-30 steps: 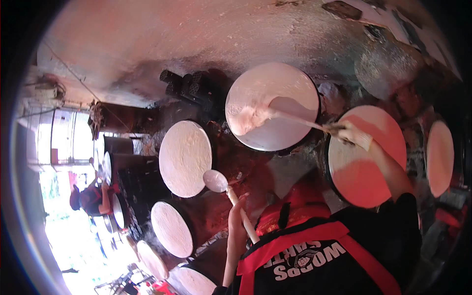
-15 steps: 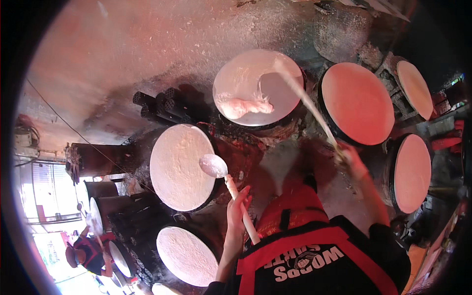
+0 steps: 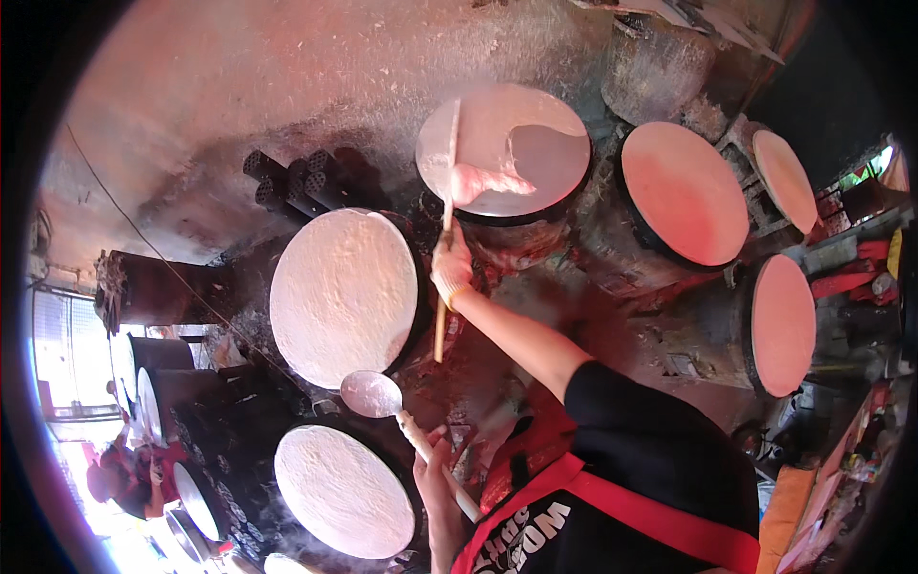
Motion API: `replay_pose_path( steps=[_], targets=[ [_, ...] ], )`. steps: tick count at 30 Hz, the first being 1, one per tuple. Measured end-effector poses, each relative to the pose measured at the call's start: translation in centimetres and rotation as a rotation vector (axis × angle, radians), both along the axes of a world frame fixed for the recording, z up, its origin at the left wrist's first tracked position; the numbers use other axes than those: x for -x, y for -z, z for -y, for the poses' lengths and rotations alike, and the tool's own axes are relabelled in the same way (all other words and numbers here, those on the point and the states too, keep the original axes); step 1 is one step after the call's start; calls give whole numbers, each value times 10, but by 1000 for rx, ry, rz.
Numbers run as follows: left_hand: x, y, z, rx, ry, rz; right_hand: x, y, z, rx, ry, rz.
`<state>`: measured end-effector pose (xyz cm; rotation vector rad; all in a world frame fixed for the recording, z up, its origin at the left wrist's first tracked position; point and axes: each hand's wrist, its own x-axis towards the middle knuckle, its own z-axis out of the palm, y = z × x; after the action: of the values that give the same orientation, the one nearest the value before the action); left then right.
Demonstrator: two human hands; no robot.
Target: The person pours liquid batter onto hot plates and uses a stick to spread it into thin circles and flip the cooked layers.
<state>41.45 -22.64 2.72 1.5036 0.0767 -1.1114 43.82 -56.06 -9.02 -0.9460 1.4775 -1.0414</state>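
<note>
My right hand, in a pale work glove, is closed round a long flat wooden spreader. The spreader's blade lies over the left part of the middle round griddle. Against the blade sits a soft lump of dough or batter, and a thin pale layer covers much of that plate. At the lower middle, my left hand grips the pale handle of a ladle. The ladle's bowl hangs between two batter-covered griddles, the left one and the lower one.
To the right are several more round griddles, including a reddish one and a pale one. Dark perforated cylinders lie by the wall. A cable crosses the left side. Another person works among griddles at the far lower left.
My right hand and the spreader have swung left from the griddle's right side to its left. My left hand and the ladle have moved down and left. The view has shifted slightly.
</note>
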Motion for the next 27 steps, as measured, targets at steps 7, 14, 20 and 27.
replay_pose_path(
  steps=[7, 14, 20, 27],
  targets=[
    [9, -9, 40, 7, 167, -38, 155, -11, -28, -159, -66, 328],
    [35, 3, 71, 97, 233, -64, 157, -59, 9, -135, 3, 609],
    [68, -8, 103, 142, 238, -92, 256, -24, 10, -319, -521, 329],
    [108, -3, 144, 113, 275, -51, 292, -56, 70, -118, -315, 325]
  ],
)
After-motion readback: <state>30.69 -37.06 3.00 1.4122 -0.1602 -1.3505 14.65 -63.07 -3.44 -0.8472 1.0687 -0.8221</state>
